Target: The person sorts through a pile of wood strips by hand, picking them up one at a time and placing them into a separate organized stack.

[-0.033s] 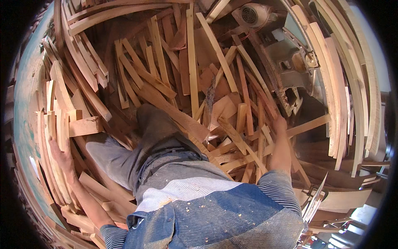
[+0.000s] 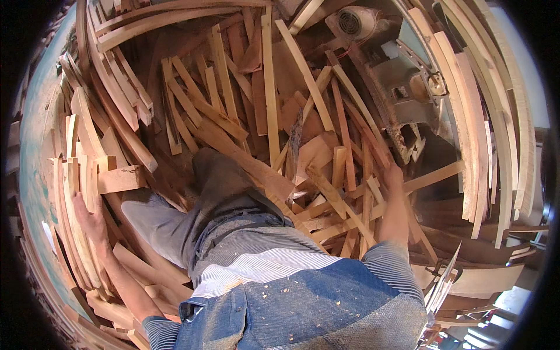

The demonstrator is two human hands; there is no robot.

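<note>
In the head view, the left hand point(image 2: 90, 221) is lying against upright strips point(image 2: 80, 245), its grip open, perhaps steadying them because they are standing loosely. The right hand point(image 2: 394, 175) is touching a reddish strip point(image 2: 373, 142); whether it's gripping, I cannot tell. Offcuts point(image 2: 269, 87) are littering the brown floor point(image 2: 169, 44) beside a dusty machine point(image 2: 402, 76).

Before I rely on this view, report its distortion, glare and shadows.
Head view: long boards at right look bowed, corners go black; head view: glare washes out patches at lower right; head view: shadow lies below the grey machine; head view: the left hand shows no obvious blur.
</note>
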